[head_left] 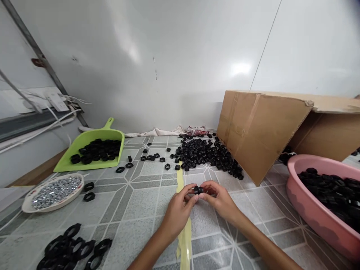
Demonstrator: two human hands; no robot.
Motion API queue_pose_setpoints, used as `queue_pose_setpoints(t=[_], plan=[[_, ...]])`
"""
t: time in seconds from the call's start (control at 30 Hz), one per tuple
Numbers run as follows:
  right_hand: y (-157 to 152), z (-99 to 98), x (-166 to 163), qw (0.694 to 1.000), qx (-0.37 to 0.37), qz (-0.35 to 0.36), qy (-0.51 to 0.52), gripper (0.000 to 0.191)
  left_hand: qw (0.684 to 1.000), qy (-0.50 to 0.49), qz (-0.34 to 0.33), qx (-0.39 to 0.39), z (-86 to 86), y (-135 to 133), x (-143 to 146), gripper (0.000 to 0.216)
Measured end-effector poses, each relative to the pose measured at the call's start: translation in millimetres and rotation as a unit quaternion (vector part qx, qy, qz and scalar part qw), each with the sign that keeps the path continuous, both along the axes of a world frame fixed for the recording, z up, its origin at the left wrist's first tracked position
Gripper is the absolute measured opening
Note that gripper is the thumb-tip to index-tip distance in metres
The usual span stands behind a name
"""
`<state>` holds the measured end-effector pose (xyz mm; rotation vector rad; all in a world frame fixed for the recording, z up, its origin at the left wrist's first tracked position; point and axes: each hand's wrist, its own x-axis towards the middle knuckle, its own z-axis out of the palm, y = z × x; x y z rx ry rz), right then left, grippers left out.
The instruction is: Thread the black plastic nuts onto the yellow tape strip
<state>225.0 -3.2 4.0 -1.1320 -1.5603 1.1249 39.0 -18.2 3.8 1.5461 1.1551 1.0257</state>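
Note:
My left hand (180, 208) and my right hand (219, 198) meet over the patterned tabletop (135, 202), both pinching a small black plastic part (198, 190) between their fingertips. The part looks like two short round pieces held end to end. Just beyond the hands lies a heap of small black parts (208, 153), and a few loose ones (153, 157) are scattered to its left.
A green dustpan (84, 144) of black rings sits back left, with a white dish of small metal pieces (53, 193) in front of it. Black rings (73, 247) are piled near left. A cardboard box (258, 127) and a pink basin (309, 202) of black parts stand right.

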Motion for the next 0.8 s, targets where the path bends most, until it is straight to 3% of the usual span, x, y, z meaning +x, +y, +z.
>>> queue_pose_setpoints(t=[0.17, 0.4, 0.8], plan=[[-0.2, 1.8, 5.2, 1.000, -0.014, 0.022, 0.004, 0.025, 1.000, 0.020, 0.005, -0.019, 1.0, -0.4, -0.3, 0.043], [-7.4, 5.1, 5.1, 0.999, 0.035, 0.027, -0.031, 0.020, 0.998, -0.034, -0.013, -0.052, 0.2, 3.3, -0.6, 0.044], [-8.2, 4.5, 8.9, 0.998, 0.038, 0.017, -0.056, 0.018, 0.999, -0.003, -0.023, -0.036, 5.3, 2.0, -1.4, 0.041]])
